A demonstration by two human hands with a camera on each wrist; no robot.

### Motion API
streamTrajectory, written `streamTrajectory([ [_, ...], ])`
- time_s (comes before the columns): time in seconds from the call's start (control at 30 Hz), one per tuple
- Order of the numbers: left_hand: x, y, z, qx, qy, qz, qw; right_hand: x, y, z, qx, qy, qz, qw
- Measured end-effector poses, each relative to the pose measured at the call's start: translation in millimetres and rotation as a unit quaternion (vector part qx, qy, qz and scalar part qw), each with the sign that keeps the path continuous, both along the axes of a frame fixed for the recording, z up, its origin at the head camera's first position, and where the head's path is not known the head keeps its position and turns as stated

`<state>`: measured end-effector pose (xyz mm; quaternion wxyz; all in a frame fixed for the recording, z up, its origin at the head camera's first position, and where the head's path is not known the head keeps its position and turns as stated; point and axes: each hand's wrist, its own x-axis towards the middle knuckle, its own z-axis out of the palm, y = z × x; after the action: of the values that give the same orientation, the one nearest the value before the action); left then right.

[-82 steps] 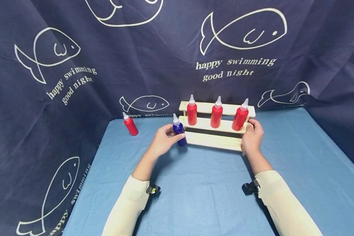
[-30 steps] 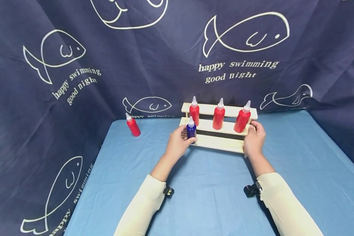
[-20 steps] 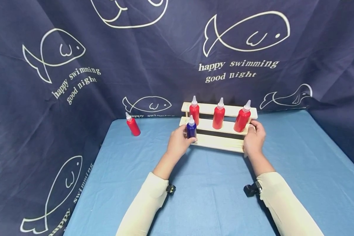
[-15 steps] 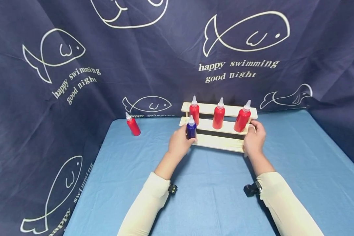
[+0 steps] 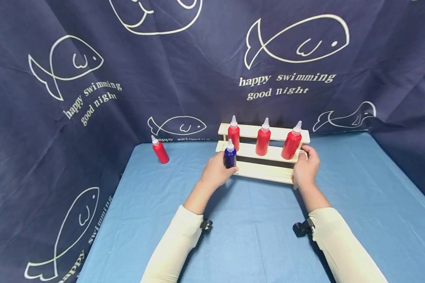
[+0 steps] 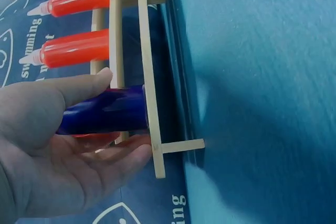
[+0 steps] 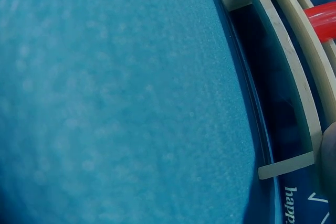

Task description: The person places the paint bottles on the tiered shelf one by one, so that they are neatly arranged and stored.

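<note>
My left hand (image 5: 217,169) holds a blue squeeze bottle (image 5: 230,158) with a pointed white cap, thumb on one side and fingers on the other. The bottle stands upright at the left end of the lowest step of a wooden tiered rack (image 5: 265,173). In the left wrist view the blue bottle's body (image 6: 105,111) meets that step with its base. My right hand (image 5: 305,167) grips the rack's right end. Three red squeeze bottles (image 5: 263,142) stand on the middle step. In the right wrist view only a sliver of the right hand (image 7: 329,153) shows.
Another red squeeze bottle (image 5: 160,152) stands on the blue tablecloth (image 5: 248,236), left of the rack. A dark blue curtain (image 5: 177,78) with fish drawings hangs close behind the rack and along the left side.
My left hand has carried the blue bottle rightward from beside the rack onto its lowest step. Over the last second it barely moves. The right hand keeps its place on the rack.
</note>
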<state>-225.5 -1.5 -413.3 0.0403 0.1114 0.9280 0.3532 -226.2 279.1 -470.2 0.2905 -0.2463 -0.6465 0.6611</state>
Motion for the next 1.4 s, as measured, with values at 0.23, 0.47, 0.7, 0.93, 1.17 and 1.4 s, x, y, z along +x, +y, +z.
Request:
streamTrajectory([
  [0.23, -1.1, -12.6, 0.4, 0.021, -0.036, -0.024, 0.9989, 0.3, -0.6, 1.2, -0.008, -0.004, -0.003, 1.0],
  [0.47, -2.6, -28.6, 3.0, 0.015, -0.061, -0.028, 0.9977, 0.9, -0.6, 0.2, -0.006, -0.003, -0.003, 1.0],
  [0.7, -4.8, -47.5, 2.8, 0.005, -0.073, -0.003, 0.9973, 0.9, 0.2, -1.0, -0.006, -0.009, -0.002, 0.9999],
  [0.93, -10.1, -65.4, -1.9, 0.047, -0.052, 0.017, 0.9974, 0.6, 1.5, -1.3, -0.005, 0.0, 0.003, 1.0],
  [1.17, -14.8, -75.1, -4.8, 0.088, -0.046, 0.032, 0.9946, -0.3, 1.6, 0.5, -0.014, -0.003, -0.001, 0.9999],
  [1.4, -18.2, -89.4, -0.8, 0.122, -0.009, 0.1, 0.9874, -1.5, -1.0, -0.3, -0.018, 0.004, -0.002, 0.9998],
])
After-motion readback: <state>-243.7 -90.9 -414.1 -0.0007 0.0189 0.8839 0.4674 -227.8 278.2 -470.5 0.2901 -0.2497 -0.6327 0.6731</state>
